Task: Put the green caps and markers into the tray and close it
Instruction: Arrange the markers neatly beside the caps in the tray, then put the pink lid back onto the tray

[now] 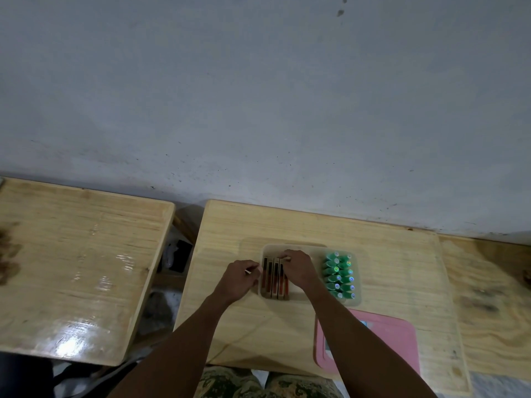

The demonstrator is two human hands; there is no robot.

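Note:
A translucent tray (356,302) sits on the middle wooden table. Its right half holds several green caps (340,275) standing in two rows. Its left half holds several red-and-tan markers (273,280) lying side by side. My left hand (240,280) is at the tray's left edge, fingers curled, pinching a thin white stick-like item (250,270). My right hand (298,270) lies over the markers, fingertips curled on the top end of one near the tray's far wall. A pink lid (396,346) lies flat on the table near the front right, partly hidden by my right forearm.
The middle table (230,231) stands against a grey wall. A second wooden table (77,268) is at the left across a gap, and another wooden surface (488,297) adjoins at the right. Dark objects (176,258) lie in the gap.

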